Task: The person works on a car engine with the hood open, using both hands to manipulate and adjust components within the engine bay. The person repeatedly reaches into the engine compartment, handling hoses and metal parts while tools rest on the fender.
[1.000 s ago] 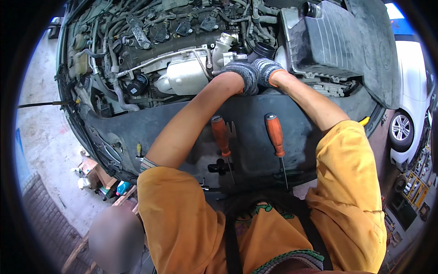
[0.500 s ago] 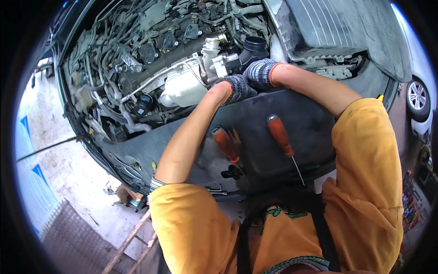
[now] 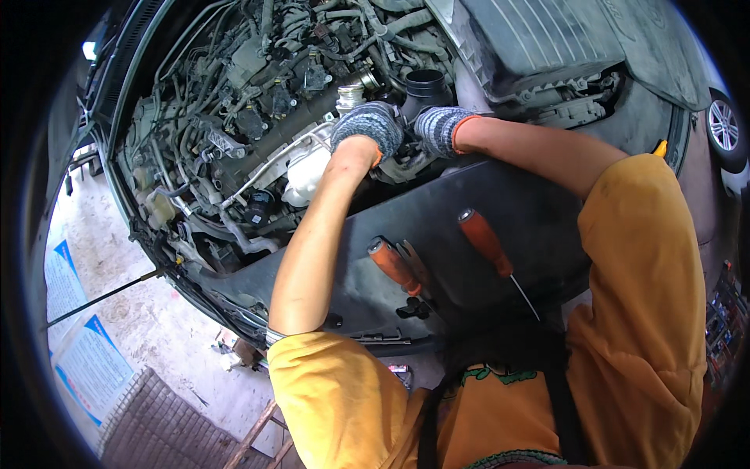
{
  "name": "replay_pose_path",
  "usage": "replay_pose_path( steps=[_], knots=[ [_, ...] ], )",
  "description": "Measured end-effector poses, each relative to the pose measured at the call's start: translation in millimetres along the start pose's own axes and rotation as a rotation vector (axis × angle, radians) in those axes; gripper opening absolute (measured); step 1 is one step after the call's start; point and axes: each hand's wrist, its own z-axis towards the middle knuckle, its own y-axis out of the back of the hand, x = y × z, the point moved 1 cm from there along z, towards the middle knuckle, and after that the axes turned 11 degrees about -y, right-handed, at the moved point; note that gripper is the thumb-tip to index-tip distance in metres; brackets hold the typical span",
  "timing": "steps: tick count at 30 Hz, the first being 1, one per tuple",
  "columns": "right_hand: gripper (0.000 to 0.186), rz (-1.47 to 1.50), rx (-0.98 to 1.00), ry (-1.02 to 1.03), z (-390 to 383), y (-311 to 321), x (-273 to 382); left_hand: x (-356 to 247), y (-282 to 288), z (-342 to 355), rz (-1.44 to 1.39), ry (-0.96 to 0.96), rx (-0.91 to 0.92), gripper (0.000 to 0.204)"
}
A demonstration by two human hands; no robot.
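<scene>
My left hand point(image 3: 369, 131), in a grey-and-white knit glove, curls over a silver metal pipe fitting point(image 3: 350, 98) on the engine. The fitting's ribbed neck shows above the glove; the fingers' far side is hidden. My right hand point(image 3: 441, 131), gloved alike, is closed just beside it, below a black round air duct point(image 3: 426, 87). Whatever its fingertips grip lies out of sight. Left of my left wrist sits a silver heat shield point(image 3: 306, 178), partly covered by my forearm.
Two orange-handled screwdrivers point(image 3: 394, 268) point(image 3: 484, 241) lie on the dark front panel point(image 3: 445, 211) nearer to me, beside pliers point(image 3: 412, 259) and a small black clip point(image 3: 412, 309). A black ribbed cover point(image 3: 539, 47) stands at the far right. A thin prop rod point(image 3: 105, 297) juts out at left.
My left hand has risen from the panel's edge onto the silver fitting, covering it. My right hand stays near the black duct, turned slightly. The view has shifted a little.
</scene>
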Motion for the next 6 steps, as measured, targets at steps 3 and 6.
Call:
replay_pose_path(
  steps=[3,6],
  knots=[
    [0.025,0.014,-0.004,-0.036,3.8,-4.1,2.3,6.4,-10.8,10.7,-0.018,-0.020,-0.041,0.032],
    [0.027,0.016,0.001,-0.061,8.2,-5.7,-2.7,5.5,-12.9,13.6,-0.019,-0.027,-0.051,0.033]
  ],
)
